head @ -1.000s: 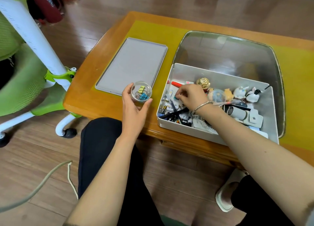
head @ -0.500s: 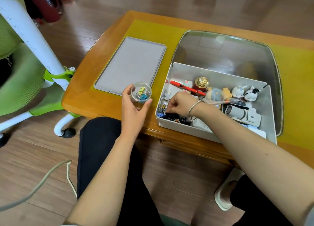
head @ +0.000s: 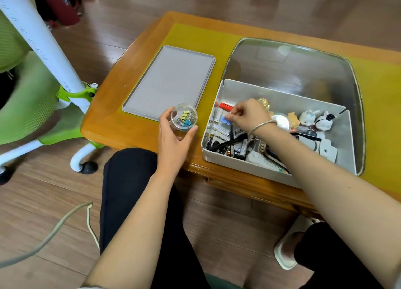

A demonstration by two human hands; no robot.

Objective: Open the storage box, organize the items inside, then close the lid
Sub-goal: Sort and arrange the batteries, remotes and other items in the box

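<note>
Meanwhile, left hand curled round a small clear round plastic container of yellow and blue binder clips, thumb on one side and fingers on the other, held at the table's near edge just beside the open white rectangular storage box. Right hand inside the box near its left end, fingertips pinching a small blue binder clip above the loose batteries. Grey flat rectangular lid lying on the yellow mat, left of the box, apart from it
</note>
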